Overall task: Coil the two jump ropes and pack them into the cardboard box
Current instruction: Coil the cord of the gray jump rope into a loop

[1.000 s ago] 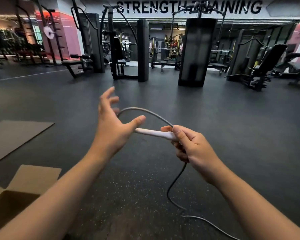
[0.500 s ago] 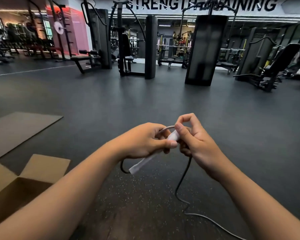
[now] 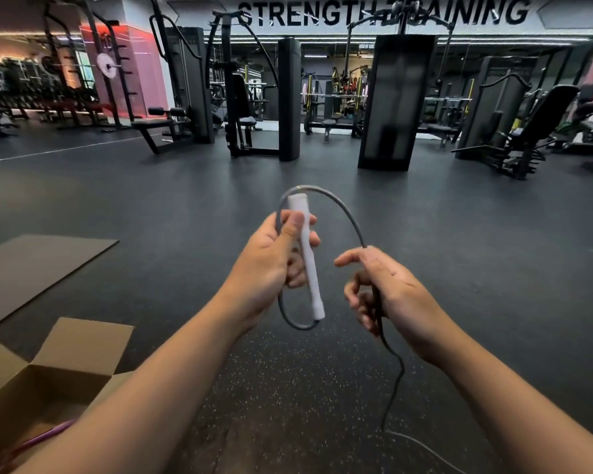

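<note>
Left hand (image 3: 271, 265) clamps the white handle (image 3: 307, 258) upright, right hand (image 3: 387, 292) curls loosely round the grey rope (image 3: 344, 208) looping between them, open cardboard box (image 3: 24, 388) near left on the floor (image 3: 459, 251).

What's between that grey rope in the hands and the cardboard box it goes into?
Nothing on the floor blocks it. The person's own left forearm crosses in front of the open cardboard box, and a pink rope already lies inside.
</note>
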